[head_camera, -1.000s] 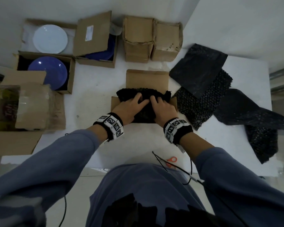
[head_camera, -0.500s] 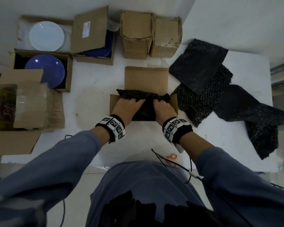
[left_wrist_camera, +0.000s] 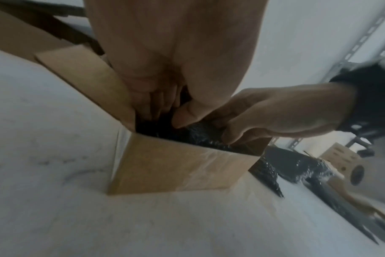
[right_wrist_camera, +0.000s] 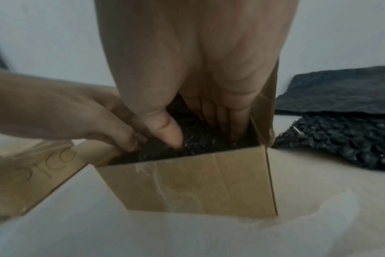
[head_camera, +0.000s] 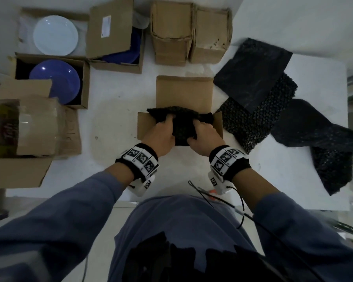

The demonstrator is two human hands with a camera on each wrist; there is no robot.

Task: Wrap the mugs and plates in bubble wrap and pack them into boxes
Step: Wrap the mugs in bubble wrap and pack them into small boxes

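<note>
Black bubble-wrapped bundle sits in the open cardboard box at mid-bench. Left hand and right hand reach into the box side by side, fingers curled down around the bundle's left and right sides, thumbs on its near face. Loose bubble wrap sheets lie just right of the box.

box mouth filled by bundle, bare table leftward
</note>
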